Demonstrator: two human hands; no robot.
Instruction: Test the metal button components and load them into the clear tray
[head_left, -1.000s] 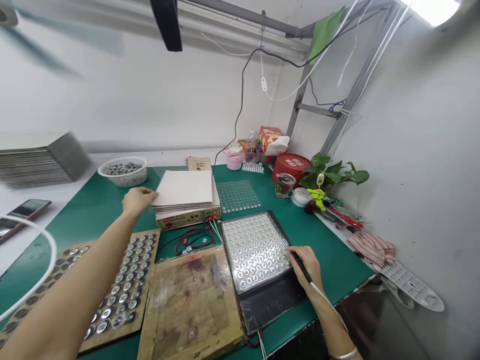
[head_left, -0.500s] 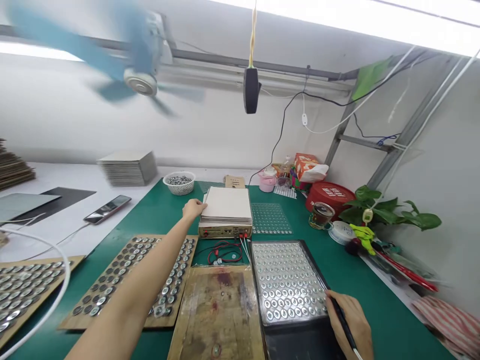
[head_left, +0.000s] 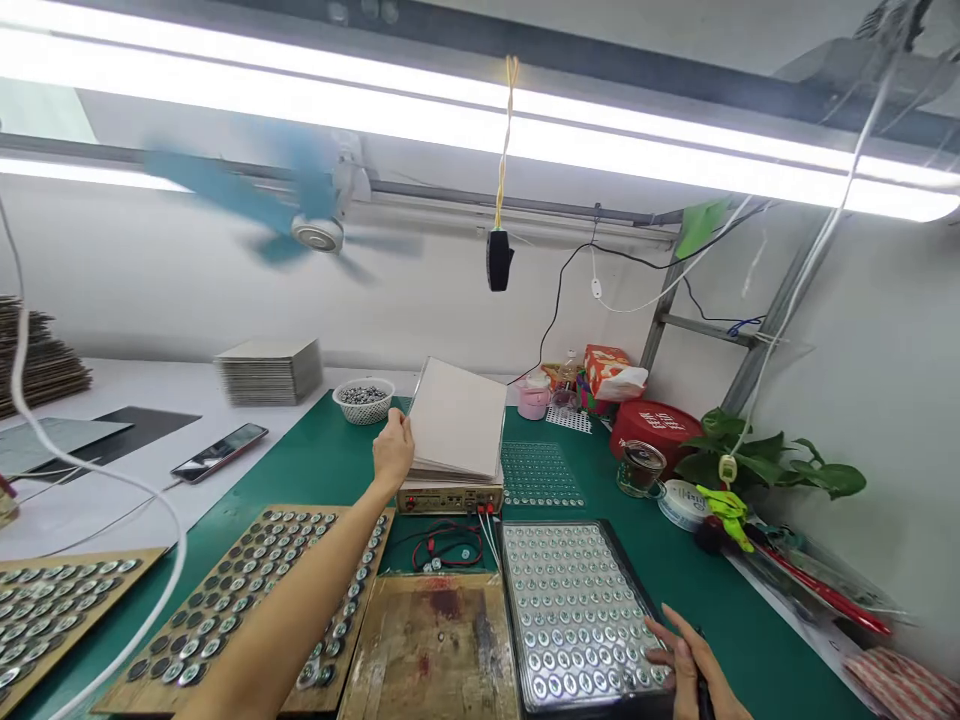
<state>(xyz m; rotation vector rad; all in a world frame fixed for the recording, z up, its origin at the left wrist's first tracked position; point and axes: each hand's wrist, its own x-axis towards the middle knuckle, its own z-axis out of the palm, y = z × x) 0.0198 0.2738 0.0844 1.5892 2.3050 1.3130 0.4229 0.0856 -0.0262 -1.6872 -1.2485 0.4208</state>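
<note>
My left hand (head_left: 393, 450) is closed on the left edge of a pale cardboard sheet (head_left: 459, 415). The sheet tilts up off a stack of similar sheets, which rests on a bench instrument (head_left: 448, 499) with red and white leads. At the lower right, my right hand (head_left: 697, 665) keeps a black pen-like tool (head_left: 703, 690) in its grip. Its thumb and fingertips are at the right edge of a clear-covered tray (head_left: 577, 600) holding rows of round metal discs. Whether the fingers touch the tray I cannot tell. The tool's tip is hidden.
A stained wooden board (head_left: 431, 640) lies left of the tray. Beyond my left forearm is a disc-covered board (head_left: 247, 570). A white basket (head_left: 364, 400) of small metal parts, a phone (head_left: 220, 452), a glass mug (head_left: 641, 468) and a plant (head_left: 780, 455) stand around. A blue fan (head_left: 315, 232) hangs above.
My left hand has raised and tilted the top cardboard sheet, which lay flat before. My right hand's fingers have stretched out along the tray edge. The view has tipped upward.
</note>
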